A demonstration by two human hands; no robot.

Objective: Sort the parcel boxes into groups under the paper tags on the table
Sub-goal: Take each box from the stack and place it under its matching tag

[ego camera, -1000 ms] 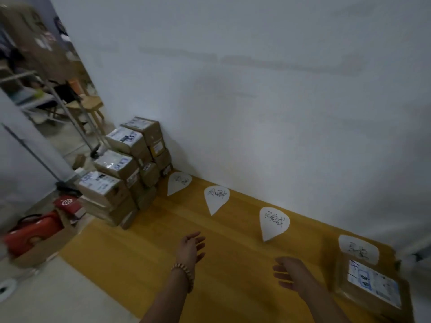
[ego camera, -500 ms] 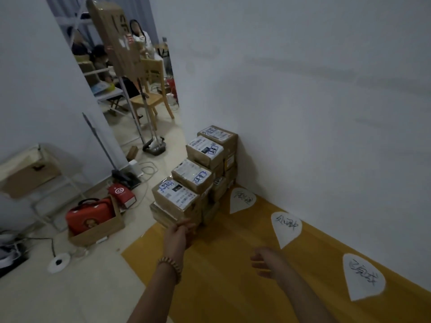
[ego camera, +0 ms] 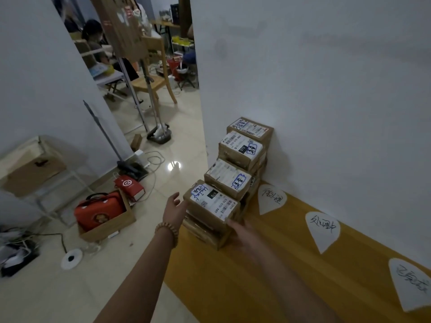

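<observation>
Open fingers (ego camera: 175, 198) beside nearest box (ego camera: 211, 204)

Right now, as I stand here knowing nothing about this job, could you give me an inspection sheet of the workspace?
Surface: yellow wooden table against the white wall.
Job's things: parcel boxes stacked at the table's far left end; three paper tags along the wall.
Clutter: red case in an open cardboard box on the floor.
Grippers: left hand open beside the nearest top box; right hand blurred at its other side.
Cables: white cables and dark cables on the floor.
Surroundings: wooden chair and a seated person in the room beyond.
</observation>
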